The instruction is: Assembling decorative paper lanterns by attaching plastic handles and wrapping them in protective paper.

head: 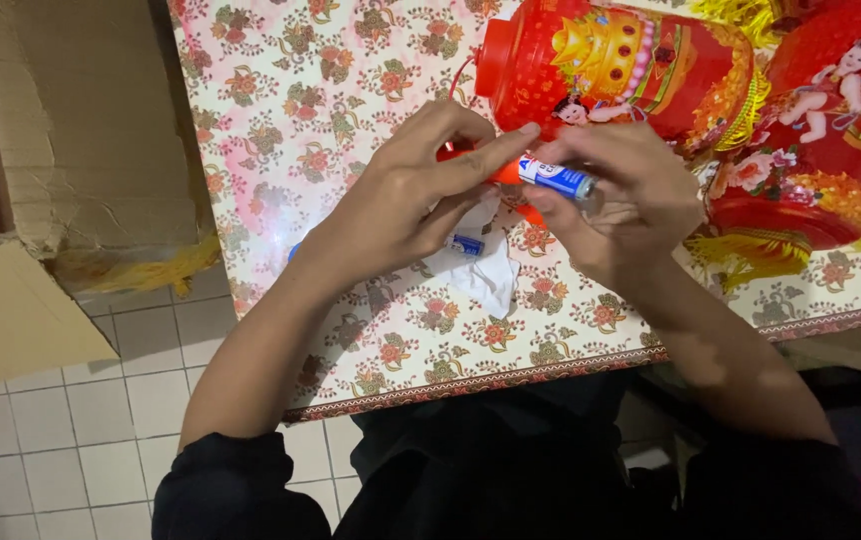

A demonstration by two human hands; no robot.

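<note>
Left hand (406,195): fingers curled, pinching the orange end of the small cylindrical battery with blue-and-white label (551,178); forefinger stretched along its top, tip touching the right hand.
Right hand (626,205): closed around the battery's blue end, thumb and fingertips gripping it, metal cap just showing below the fingers.
Battery: held level between both hands, above the worktop, just in front of the red lantern.
Red cylindrical plastic lantern with gold crown print (616,60): lying on its side at the far edge of the worktop, directly behind the hands; red cap end pointing left.
Second red lantern with child figure print and yellow tassels (821,150): right of the first, touching it; tassels spilling over the worktop near the right wrist.
White crumpled plastic wrapper with small blue mark (481,262): flat on the worktop, under and between the hands.
Worktop with pink floral plastic cover (291,110): patterned border along the near edge.
Brown cardboard box, flaps open (81,120): left of the worktop, standing on the white tiled floor (41,450).
Sleeves: black, both forearms bare.
</note>
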